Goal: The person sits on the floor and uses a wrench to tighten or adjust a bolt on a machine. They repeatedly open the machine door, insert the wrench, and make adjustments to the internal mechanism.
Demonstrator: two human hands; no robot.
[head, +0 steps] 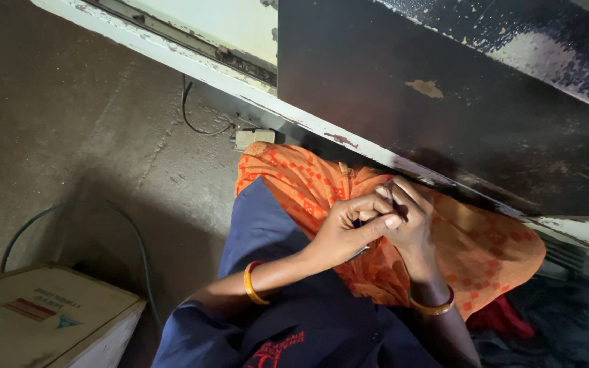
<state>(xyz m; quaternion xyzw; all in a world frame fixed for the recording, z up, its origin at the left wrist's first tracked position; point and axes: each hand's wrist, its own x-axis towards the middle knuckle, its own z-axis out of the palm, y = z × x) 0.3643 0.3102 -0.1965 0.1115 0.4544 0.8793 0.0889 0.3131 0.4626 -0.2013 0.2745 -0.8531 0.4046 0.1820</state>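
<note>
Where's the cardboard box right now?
Head view, bottom-left corner: the box sits on the floor, below the green hose and left of the left hand.

The 2 hands, the left hand (349, 228) and the right hand (414, 221), sit pressed together just under the edge of the dark table (444, 116), so there is almost no room above them; the chipped white rim (349, 140) hangs right over the knuckles. Below them the lap in orange cloth (485, 249) fills the space. To the left the bare concrete floor (69, 123) lies open, crossed only by 1 green hose (138, 245) and a thin black cable (192, 123). A cardboard box (49, 317) blocks the lower left corner. To the right, dark cloth (553, 327) crowds the floor.
</note>
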